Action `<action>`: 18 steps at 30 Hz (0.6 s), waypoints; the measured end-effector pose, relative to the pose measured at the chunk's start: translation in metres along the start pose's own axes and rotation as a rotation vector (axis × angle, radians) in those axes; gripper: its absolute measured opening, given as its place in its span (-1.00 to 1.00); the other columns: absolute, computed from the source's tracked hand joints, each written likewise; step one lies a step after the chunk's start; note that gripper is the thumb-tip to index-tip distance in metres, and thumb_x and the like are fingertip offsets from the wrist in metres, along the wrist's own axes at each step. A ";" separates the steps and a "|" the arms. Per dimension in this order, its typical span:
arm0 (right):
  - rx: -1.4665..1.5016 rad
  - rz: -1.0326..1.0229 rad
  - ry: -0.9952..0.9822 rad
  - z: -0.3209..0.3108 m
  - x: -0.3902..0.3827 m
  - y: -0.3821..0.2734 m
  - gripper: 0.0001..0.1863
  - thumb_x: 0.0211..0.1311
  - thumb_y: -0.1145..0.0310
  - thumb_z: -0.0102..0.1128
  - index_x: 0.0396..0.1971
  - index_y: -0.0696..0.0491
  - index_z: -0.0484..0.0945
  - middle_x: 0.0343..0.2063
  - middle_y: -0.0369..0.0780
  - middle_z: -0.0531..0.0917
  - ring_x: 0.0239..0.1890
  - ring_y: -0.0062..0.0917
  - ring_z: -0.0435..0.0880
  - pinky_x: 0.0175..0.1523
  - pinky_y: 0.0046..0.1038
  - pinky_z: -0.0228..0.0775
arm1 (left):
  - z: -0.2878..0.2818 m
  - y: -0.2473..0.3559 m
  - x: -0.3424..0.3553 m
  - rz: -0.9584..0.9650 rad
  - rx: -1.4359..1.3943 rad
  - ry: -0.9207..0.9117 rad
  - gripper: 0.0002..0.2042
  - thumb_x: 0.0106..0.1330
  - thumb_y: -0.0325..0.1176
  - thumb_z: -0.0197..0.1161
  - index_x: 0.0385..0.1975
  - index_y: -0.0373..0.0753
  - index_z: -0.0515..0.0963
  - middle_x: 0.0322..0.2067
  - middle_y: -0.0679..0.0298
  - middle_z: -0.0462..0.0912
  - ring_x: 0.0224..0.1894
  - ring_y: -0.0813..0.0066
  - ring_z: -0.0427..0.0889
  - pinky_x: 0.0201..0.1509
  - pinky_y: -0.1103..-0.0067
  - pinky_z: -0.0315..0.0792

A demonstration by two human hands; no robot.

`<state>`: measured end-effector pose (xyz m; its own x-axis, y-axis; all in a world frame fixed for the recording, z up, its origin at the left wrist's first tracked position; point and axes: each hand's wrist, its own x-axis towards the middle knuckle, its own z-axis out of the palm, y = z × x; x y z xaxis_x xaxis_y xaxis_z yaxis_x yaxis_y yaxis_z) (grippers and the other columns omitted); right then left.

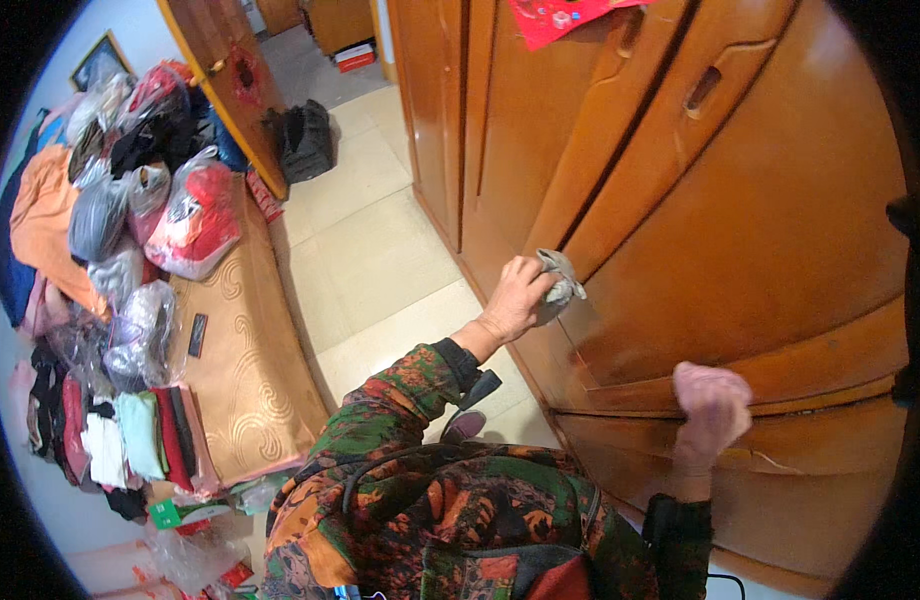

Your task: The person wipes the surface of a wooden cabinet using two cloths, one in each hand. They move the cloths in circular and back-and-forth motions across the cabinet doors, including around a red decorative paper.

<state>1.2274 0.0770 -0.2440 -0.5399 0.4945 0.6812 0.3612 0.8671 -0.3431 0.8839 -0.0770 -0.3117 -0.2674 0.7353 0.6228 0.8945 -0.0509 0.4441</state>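
My left hand (517, 297) is closed around a bunched grey cloth (558, 285), held against or just in front of the wooden wardrobe door (760, 210). Further right, my right hand (712, 435) is closed on a pink cloth (713, 385), close to the ledge above the wardrobe's lower drawer (820, 450). Motion slightly blurs this hand, and its fingertips are partly hidden. Both of my arms wear camouflage-patterned sleeves (390, 410) with dark cuffs.
On the left, a bed with a gold patterned cover (245, 350) bears folded clothes (145, 435) and several stuffed plastic bags (195, 220). A wooden door (220, 70) stands ajar, with a dark bag (305, 140) on the tiled floor (370, 240) beside it.
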 end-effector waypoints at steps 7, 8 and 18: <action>-0.428 -0.425 0.220 -0.027 0.094 -0.047 -0.60 0.26 0.40 -0.11 -0.04 0.15 0.66 0.06 -0.02 0.59 0.11 -0.12 0.55 0.21 0.00 0.34 | -0.048 -0.016 -0.067 -0.199 0.077 -0.025 -0.55 0.00 -0.46 0.30 -0.01 -0.16 0.52 -0.17 0.12 0.43 -0.05 0.03 0.40 0.08 0.26 0.33; -0.433 -0.419 0.125 -0.008 0.086 -0.048 -0.58 0.18 0.44 -0.07 -0.02 0.14 0.66 0.10 -0.05 0.58 0.13 -0.15 0.53 0.19 -0.04 0.31 | -0.055 -0.015 -0.078 -0.205 0.094 -0.019 -0.55 0.00 -0.48 0.29 0.00 -0.16 0.52 -0.17 0.12 0.43 -0.05 0.03 0.40 0.09 0.26 0.34; -0.393 -0.487 -0.332 0.165 -0.039 0.099 -0.63 0.08 0.51 0.02 -0.09 0.15 0.63 0.06 -0.09 0.56 0.21 -0.23 0.40 0.12 -0.19 0.10 | -0.136 -0.045 -0.175 -0.533 0.080 0.054 -0.52 -0.03 -0.61 0.21 -0.01 -0.17 0.52 -0.15 0.10 0.45 -0.02 0.00 0.40 0.11 0.27 0.35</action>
<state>1.1583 0.1536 -0.4113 -0.8907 0.1031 0.4428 0.2339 0.9390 0.2519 0.8418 -0.2950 -0.3527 -0.7080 0.6088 0.3579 0.6537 0.3730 0.6584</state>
